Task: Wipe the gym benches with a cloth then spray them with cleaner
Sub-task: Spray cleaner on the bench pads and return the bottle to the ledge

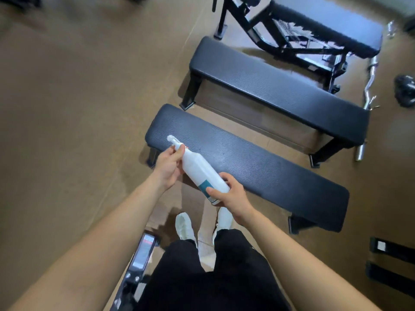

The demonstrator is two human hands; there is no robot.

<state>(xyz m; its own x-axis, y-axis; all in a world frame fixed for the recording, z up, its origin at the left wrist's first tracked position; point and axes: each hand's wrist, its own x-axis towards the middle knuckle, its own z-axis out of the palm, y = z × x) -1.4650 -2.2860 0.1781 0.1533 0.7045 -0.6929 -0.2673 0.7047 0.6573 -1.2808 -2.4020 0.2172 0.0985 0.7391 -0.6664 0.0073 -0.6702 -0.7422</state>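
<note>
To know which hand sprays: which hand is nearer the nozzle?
Left. The left hand grips the neck below the nozzle; the right hand holds the bottle at its base.

Brown floor [78,108], chrome curl bar [368,93] lying at right, dark weight [405,88] beside it, even light.

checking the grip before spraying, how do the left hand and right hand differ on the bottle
The left hand grips the spray bottle at its neck, just under the nozzle; the right hand holds its base, thumb across the teal label. The left hand is farther out, by the end of the near bench; the right hand is closer to the person's body. Both curl round the same slanted bottle.
</note>
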